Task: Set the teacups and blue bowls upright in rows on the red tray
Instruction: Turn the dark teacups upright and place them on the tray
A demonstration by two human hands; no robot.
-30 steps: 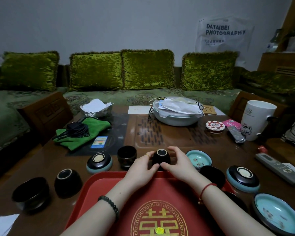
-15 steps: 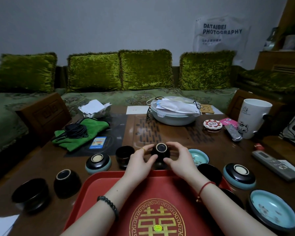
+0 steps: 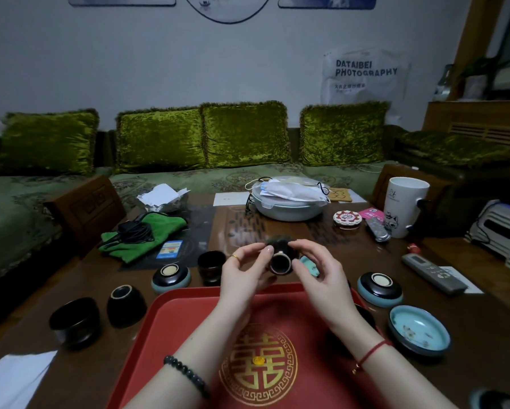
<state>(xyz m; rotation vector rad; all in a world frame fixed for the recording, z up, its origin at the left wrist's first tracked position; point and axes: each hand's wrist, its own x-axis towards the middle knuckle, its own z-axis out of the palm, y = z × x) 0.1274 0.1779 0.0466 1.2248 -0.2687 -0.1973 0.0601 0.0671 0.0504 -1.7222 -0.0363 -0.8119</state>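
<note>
My left hand (image 3: 243, 273) and my right hand (image 3: 318, 271) pinch a small black teacup (image 3: 280, 256) between them, lifted above the far edge of the red tray (image 3: 188, 326) and tipped so its foot ring faces me. One black teacup (image 3: 211, 265) stands upright left of my hands. At the left, one black cup (image 3: 126, 305) lies upside down beside an upright one (image 3: 74, 320). Blue bowls sit upside down at the left (image 3: 171, 277) and right (image 3: 380, 287); another blue bowl (image 3: 418, 329) is upright at the right, and one (image 3: 309, 265) is half hidden behind my right hand.
The wooden table (image 3: 483, 335) also carries a green cloth (image 3: 143, 236) with a cable, a white basin (image 3: 289, 203) with masks, a white mug (image 3: 405, 209), two remotes (image 3: 433, 273) and white paper (image 3: 14, 379) at the near left. A green sofa stands behind.
Both hands have lifted the teacup off the table and tipped it from upside down to lying on its side, foot toward me. The camera has tilted upward.
</note>
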